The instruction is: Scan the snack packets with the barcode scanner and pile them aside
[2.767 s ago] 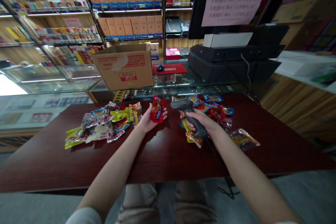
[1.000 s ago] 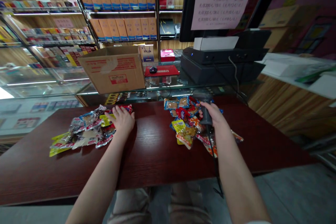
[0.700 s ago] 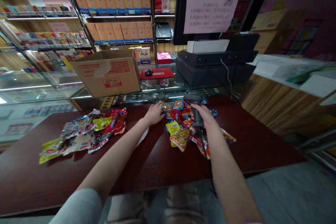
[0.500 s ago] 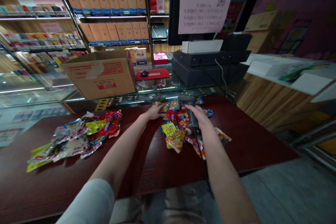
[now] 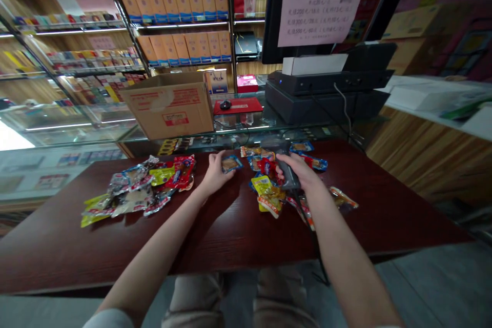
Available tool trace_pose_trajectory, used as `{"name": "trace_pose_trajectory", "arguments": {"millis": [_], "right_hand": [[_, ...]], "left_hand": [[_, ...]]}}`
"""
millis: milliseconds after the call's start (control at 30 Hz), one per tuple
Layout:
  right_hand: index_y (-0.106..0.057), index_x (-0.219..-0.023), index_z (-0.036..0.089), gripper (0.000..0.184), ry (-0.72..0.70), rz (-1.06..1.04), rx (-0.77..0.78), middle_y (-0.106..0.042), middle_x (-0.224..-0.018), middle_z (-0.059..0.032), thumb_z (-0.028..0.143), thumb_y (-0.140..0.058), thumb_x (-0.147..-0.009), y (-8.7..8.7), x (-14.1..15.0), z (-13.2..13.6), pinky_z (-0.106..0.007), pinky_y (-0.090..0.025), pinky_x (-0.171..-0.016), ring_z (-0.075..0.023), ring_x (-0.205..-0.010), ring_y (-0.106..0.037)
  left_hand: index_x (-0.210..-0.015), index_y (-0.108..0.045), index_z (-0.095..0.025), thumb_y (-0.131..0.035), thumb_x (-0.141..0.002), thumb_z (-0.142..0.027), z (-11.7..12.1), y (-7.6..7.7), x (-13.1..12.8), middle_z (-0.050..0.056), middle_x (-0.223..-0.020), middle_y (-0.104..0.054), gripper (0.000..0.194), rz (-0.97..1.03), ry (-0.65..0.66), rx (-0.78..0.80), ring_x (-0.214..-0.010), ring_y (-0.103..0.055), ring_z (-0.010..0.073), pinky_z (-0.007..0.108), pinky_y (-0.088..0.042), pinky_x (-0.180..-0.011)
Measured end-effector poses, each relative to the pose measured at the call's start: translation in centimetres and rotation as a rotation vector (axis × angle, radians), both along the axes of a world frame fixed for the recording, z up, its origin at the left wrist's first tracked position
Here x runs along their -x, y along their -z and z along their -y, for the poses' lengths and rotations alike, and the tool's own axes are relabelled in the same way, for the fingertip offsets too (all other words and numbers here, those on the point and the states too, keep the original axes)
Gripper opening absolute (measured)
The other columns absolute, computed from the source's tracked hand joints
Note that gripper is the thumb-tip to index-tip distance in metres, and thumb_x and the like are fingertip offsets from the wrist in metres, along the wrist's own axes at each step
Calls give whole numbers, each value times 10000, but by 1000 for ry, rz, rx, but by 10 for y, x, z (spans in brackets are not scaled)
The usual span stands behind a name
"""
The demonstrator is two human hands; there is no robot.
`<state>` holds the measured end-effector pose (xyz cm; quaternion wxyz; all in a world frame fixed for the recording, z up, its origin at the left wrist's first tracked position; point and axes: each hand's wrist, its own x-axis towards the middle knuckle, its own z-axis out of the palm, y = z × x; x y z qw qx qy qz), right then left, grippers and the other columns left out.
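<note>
My left hand (image 5: 217,173) grips a small blue-edged snack packet (image 5: 230,163) with a clear middle, between the two heaps on the dark red table. In my right hand (image 5: 298,170) is a black barcode scanner (image 5: 287,174), its head pointing away over the right-hand heap and its cable hanging off the table's front edge. Beneath and around the scanner lie several snack packets, among them a yellow packet (image 5: 263,187) and a red packet (image 5: 267,166). Another heap of packets (image 5: 132,189), silver, yellow and red, lies at the left.
An open cardboard box (image 5: 169,110) stands on the glass counter behind the table (image 5: 223,236). A mouse (image 5: 225,105) on a red mat (image 5: 246,105) and a black cash drawer (image 5: 323,105) are beside it. A monitor bears a paper sign (image 5: 323,7).
My left hand has come away from the right-hand heap, moving left with the blue-edged packet. My right hand still holds the scanner over the heap. The view has shifted slightly left.
</note>
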<state>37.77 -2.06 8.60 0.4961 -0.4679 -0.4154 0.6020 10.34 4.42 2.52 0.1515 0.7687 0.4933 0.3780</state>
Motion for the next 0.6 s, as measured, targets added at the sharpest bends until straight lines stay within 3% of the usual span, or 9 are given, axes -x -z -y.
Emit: {"name": "trace_pose_trajectory", "arguments": {"millis": [100,233,367,600], "right_hand": [[-579,-894,170,324,-93,31,-31,-558,-482,31,410,-730,-737,4,11,2,-187,-374,-384,-93,-393,-481],[-594,-949,158,385,-239,63,-62,-551,-497,38,449,-734,-740,11,22,4,-193,-369,-397,-92,-410,-473],[-589,-984,153,393,-320,59,-96,-552,-521,34,465,-714,-780,13,30,8,-203,-360,-399,-95,-417,-467],[-593,-994,139,384,-349,44,-101,-542,-544,30,452,-706,-802,15,36,10,-206,-358,-405,-93,-435,-460]], "left_hand": [[-1452,-344,-206,-751,-725,-317,14,0,11,105,-1231,-393,840,76,-64,-180,-1211,-510,267,471,-385,-1110],[-1339,-430,-212,-776,-731,-289,22,5,14,99,-1174,-395,704,139,-121,-289,-1195,-485,271,495,-368,-1108],[-1193,-480,-223,-799,-717,-282,19,8,18,89,-1143,-395,576,194,-146,-299,-1178,-472,273,505,-377,-1088],[-1228,-438,-242,-808,-681,-300,14,7,21,90,-1201,-375,663,293,-133,-246,-1242,-429,283,498,-338,-1124]]}}
